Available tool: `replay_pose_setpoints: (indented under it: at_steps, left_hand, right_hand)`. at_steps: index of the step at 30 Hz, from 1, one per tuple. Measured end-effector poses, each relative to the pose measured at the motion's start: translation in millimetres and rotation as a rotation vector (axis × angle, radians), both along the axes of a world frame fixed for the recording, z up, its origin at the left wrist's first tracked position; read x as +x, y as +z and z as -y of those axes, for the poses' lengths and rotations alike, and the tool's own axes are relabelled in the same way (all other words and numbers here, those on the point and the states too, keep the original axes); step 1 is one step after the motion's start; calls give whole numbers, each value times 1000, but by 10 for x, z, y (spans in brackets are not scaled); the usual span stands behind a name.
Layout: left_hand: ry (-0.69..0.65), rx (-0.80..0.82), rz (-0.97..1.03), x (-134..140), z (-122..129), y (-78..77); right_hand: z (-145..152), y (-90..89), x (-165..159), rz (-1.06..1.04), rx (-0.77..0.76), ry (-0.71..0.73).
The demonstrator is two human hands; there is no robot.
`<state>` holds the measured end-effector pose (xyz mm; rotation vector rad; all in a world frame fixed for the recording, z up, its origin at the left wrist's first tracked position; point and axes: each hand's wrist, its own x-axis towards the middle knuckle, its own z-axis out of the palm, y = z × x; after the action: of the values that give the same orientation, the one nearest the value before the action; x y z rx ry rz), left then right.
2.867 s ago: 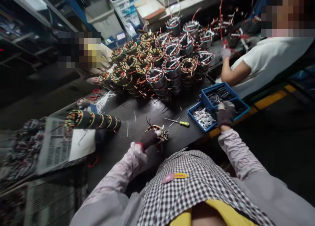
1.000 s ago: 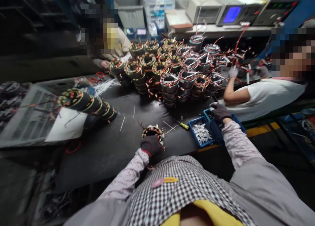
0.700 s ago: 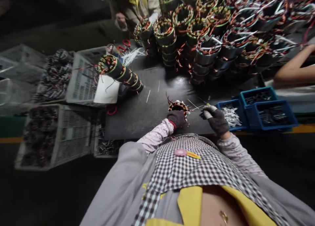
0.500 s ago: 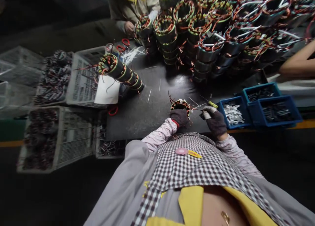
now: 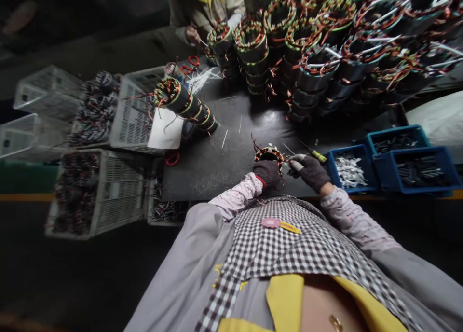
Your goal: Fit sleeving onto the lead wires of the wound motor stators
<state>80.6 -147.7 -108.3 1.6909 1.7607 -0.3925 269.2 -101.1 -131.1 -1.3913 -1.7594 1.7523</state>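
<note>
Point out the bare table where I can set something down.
Widest: the table left of the left hand, nearer than the left stack. Smaller: beyond the ring, between the white slivers and the tall stacks. Crowded: right of the right hand, where screwdriver and bins sit close.

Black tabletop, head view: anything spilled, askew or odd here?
Slightly untidy: a few thin white strips lie scattered on the black tabletop, apart from the heap of similar strips farther back. Nothing looks clearly damaged; the wire-wound ring at the left hand is partly covered.
</note>
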Motion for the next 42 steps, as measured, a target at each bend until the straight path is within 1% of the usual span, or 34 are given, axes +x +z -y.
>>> replay_pose_setpoints:
  at_steps: [2, 5, 6, 9, 10, 11, 12, 15, 16, 17, 20, 22, 24, 25, 27, 29, 31, 32, 33, 35, 37, 40, 42]
  left_hand:
    - [2, -13, 5, -3, -6, -14]
    - [20, -23, 2, -1, -9, -25]
    - [21, -26, -4, 2, -9, -24]
    - [16, -10, -27, 10, -2, -13]
    - [14, -5, -32, 11, 2, -10]
    - [15, -6, -37, 11, 7, -10]
    - [15, -13, -36, 11, 11, -13]
    - [14, -19, -23, 6, 22, -37]
    - [14, -12, -20, 6, 23, -46]
    - [14, 0, -22, 7, 23, -54]
    - [21, -4, -38, 11, 17, -65]
    - [24, -6, -42, 3, 20, -62]
    - [11, -4, -44, -18, 43, -55]
    - [-2, 0, -43, -33, 63, -51]
    - [-38, 4, -31, -69, 115, -39]
    - [-62, 6, -20, -101, 167, -19]
    - [-69, 13, -25, -120, 204, 10]
    - [-69, 12, -32, -124, 213, 28]
    - [-72, 9, -34, -123, 218, 46]
    - [-75, 5, -31, -115, 219, 77]
    - [-69, 4, -26, -104, 219, 95]
    - [-62, 1, -39, -91, 218, 98]
    - [-64, -5, -49, -84, 214, 98]
  right_hand:
    - [3, 2, -40, 22, 31, 53]
    - [4, -4, -121, 38, 53, 29]
    - [-10, 1, -157, 65, 74, 43]
    - [-84, 50, -259, 215, 217, 195]
    - [-108, 71, -279, 258, 254, 245]
    - [-127, 92, -287, 274, 259, 270]
    - [-139, 111, -284, 261, 227, 264]
    - [-167, 167, -251, 130, 13, 195]
    - [-183, 194, -252, 123, -30, 213]
    - [-206, 230, -268, 156, -37, 260]
    - [-271, 369, -392, 348, 76, 441]
    - [-273, 441, -458, 418, 171, 473]
    - [-243, 449, -412, 438, 246, 478]
    - [-227, 422, -335, 422, 255, 480]
    - [-210, 310, -96, 317, 177, 415]
    - [-212, 153, 167, 165, 40, 244]
    - [-208, -1, 342, 80, -50, 63]
    - [-198, -65, 375, 71, -70, 17]
    - [-181, -118, 375, 68, -81, 5]
    - [-138, -189, 308, 79, -96, 41]
    - [-107, -222, 223, 119, -84, 108]
    - [-116, -240, 163, 205, 27, 218]
    - [-148, -248, 151, 227, 116, 288]
